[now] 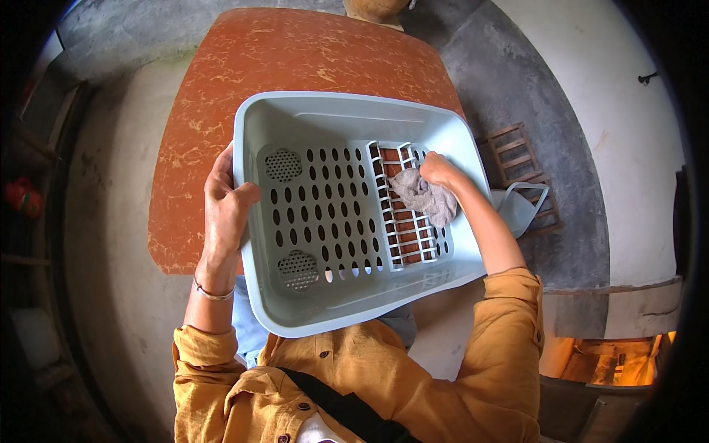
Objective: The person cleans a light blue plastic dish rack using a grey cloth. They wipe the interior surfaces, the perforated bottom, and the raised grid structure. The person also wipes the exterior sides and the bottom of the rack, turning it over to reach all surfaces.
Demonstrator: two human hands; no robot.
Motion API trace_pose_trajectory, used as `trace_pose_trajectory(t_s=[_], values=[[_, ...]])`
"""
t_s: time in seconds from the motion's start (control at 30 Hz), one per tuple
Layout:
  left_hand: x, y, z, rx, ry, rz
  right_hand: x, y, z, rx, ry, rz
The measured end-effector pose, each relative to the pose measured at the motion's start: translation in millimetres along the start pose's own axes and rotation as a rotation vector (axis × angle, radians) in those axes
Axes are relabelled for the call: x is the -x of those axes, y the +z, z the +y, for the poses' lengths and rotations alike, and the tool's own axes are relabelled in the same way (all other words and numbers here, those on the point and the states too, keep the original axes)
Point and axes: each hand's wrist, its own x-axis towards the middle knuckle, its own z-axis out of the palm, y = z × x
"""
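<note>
A pale blue-grey plastic dish rack, shaped like a deep rectangular basin with oval drain holes and a slotted grid on its right side, is held in front of my body above the table. My left hand grips its left rim, thumb over the edge and fingers mostly hidden outside. Inside the rack, my right hand is closed on a crumpled grey cloth. The cloth lies against the slotted grid near the right wall.
A red-brown marbled table is beneath and beyond the rack. On the floor to the right are a wooden slatted frame and a pale plastic container with a handle. A round brown pot stands past the far table edge.
</note>
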Motion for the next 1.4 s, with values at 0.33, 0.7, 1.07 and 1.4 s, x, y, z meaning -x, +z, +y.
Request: trace_pose_trajectory(t_s=[0.33, 0.7, 1.07, 1.4], values=[[39.3, 4.8, -17.0, 0.103, 0.091, 0.016, -1.0, 29.7, 50.3, -0.117, -0.018, 0.223], [51.3, -9.4, 15.8, -0.915, 0.597, -0.212, -23.8, 17.1, 5.3, 0.078, -0.089, 0.277], [-83.9, 31.5, -23.2, -1.267, 0.364, -0.725, -39.6, 4.0, -19.1, 0.075, -0.017, 0.166], [-79.6, 27.4, -23.7, -1.229, 0.354, -0.767, -73.6, 5.6, -12.8, 0.072, -0.221, 0.253]])
